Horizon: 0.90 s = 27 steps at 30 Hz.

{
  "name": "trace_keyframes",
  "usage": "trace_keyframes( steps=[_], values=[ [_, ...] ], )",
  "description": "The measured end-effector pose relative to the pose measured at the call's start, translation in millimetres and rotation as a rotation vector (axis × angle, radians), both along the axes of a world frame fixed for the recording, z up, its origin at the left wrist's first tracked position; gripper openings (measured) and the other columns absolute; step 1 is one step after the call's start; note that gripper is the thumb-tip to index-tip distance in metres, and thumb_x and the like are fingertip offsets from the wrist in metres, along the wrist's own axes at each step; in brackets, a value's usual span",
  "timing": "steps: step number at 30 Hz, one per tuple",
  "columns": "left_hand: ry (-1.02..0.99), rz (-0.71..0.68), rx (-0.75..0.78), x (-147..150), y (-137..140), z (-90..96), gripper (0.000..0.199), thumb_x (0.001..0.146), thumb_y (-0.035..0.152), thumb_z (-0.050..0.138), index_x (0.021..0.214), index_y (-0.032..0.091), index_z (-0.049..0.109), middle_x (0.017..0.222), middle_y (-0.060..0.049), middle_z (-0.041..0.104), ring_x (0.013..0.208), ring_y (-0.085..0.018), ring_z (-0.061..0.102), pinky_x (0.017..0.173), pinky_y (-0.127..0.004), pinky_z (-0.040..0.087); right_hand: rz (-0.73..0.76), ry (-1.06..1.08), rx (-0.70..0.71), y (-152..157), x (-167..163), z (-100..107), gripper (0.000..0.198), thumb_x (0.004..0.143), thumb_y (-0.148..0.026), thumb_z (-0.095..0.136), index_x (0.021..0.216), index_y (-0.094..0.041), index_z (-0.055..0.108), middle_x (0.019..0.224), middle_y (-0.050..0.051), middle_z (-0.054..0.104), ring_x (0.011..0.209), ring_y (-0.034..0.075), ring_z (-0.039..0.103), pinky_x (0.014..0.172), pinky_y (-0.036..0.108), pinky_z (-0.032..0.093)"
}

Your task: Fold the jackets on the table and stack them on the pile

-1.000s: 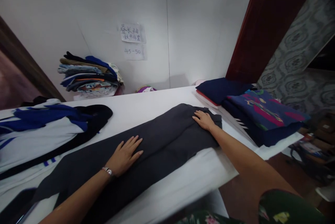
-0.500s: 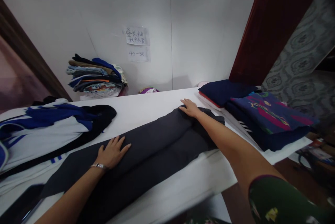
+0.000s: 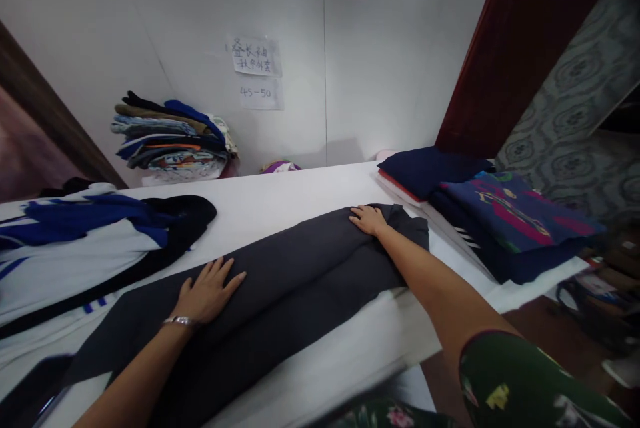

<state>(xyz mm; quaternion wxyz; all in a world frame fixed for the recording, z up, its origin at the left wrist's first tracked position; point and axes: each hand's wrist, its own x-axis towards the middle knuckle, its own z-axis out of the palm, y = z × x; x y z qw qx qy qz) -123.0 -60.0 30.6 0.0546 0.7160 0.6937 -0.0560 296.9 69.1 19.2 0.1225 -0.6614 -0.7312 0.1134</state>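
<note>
flatly, dark gray garment (image 3: 295, 261) touched by left hand (image 3: 206, 291) and right hand (image 3: 369, 220), both spread wide, palm-down, folded clothes (image 3: 515, 208) stacked right of the latter

I am pressing on a dark-grey garment (image 3: 295, 268) of matt, lightly creased cloth. My bracelet (image 3: 180, 321) is gleaming like polished metal; my sleeve (image 3: 530, 375) is showing printed cloth. The tabletop (image 3: 270, 205) is looking smooth, the wall note (image 3: 257, 58) papery.
</note>
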Motion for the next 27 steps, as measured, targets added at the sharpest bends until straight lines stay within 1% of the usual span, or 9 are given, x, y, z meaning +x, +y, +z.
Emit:
trace_keyframes(
  steps=[3,5,9,12,15,17,20,23,27],
  values=[
    [-0.013,0.043,-0.008,1,2,-0.6,0.064,0.088,0.047,0.022,0.143,0.017,0.033,0.153,-0.013,0.022,0.141,-0.030,0.018,0.105,-0.060,0.022,0.032,0.128,0.001,0,9,13,0.051,0.083,-0.048,0.055,0.128,-0.024,0.055,0.136,0.009,0.051,0.127,0.028,0.044,0.107,0.046,0.029],
    [-0.022,0.042,-0.002,2,2,-0.5,0.066,0.088,0.047,0.020,0.144,0.015,0.031,0.153,-0.013,0.022,0.141,-0.031,0.017,0.105,-0.061,0.022,0.041,0.231,0.055,-9,24,25,0.051,0.085,-0.046,0.053,0.130,-0.023,0.053,0.134,0.006,0.054,0.121,0.022,0.051,0.104,0.037,0.036],
    [-0.043,0.027,0.035,3,0,1.1,0.066,0.089,0.050,0.021,0.142,0.013,0.034,0.151,-0.015,0.026,0.139,-0.032,0.021,0.105,-0.062,0.023,-0.034,0.372,0.240,-54,70,39,0.046,0.089,-0.043,0.041,0.125,-0.019,0.057,0.128,0.006,0.059,0.116,0.019,0.055,0.101,0.034,0.040],
    [-0.100,-0.004,0.174,2,-2,3.9,0.067,0.089,0.053,0.025,0.136,0.008,0.040,0.149,-0.020,0.029,0.137,-0.035,0.026,0.103,-0.062,0.025,-0.174,0.564,0.350,-105,110,30,0.043,0.086,-0.043,0.044,0.113,-0.017,0.065,0.110,0.008,0.069,0.104,0.023,0.062,0.091,0.039,0.047],
    [-0.153,-0.100,0.383,4,-5,9.3,0.058,0.089,0.050,0.027,0.126,0.010,0.048,0.145,-0.018,0.037,0.133,-0.032,0.034,0.104,-0.057,0.028,-0.293,0.696,0.368,-152,138,9,0.040,0.079,-0.045,0.053,0.104,-0.018,0.069,0.098,0.009,0.072,0.093,0.026,0.066,0.081,0.042,0.052],
    [-0.240,-0.223,0.485,14,-11,14.2,0.057,0.089,0.053,0.028,0.119,0.013,0.054,0.140,-0.014,0.045,0.128,-0.028,0.043,0.106,-0.049,0.032,-0.311,0.656,0.373,-172,146,-3,0.037,0.077,-0.044,0.057,0.101,-0.020,0.070,0.101,0.009,0.071,0.095,0.026,0.065,0.082,0.043,0.051],
    [-0.377,-0.428,0.478,40,-31,19.4,0.060,0.085,0.063,0.033,0.113,0.017,0.061,0.127,-0.010,0.058,0.117,-0.024,0.053,0.104,-0.038,0.038,-0.240,0.561,0.403,-182,144,-11,0.038,0.078,-0.045,0.058,0.107,-0.023,0.068,0.118,0.008,0.064,0.110,0.027,0.058,0.088,0.042,0.049],
    [-0.399,-0.542,0.377,67,-57,15.9,0.056,0.081,0.065,0.042,0.110,0.024,0.065,0.122,-0.005,0.063,0.112,-0.024,0.057,0.100,-0.037,0.042,-0.116,0.414,0.411,-169,135,-10,0.042,0.081,-0.046,0.056,0.116,-0.024,0.063,0.132,0.008,0.054,0.125,0.026,0.047,0.100,0.044,0.041],
    [-0.362,-0.559,0.324,81,-77,2.5,0.049,0.079,0.062,0.050,0.106,0.026,0.068,0.121,-0.006,0.063,0.110,-0.025,0.058,0.097,-0.040,0.045,-0.045,0.187,0.330,-140,123,-6,0.047,0.083,-0.043,0.057,0.124,-0.020,0.058,0.139,0.011,0.047,0.134,0.026,0.033,0.109,0.047,0.028]
  ],
)
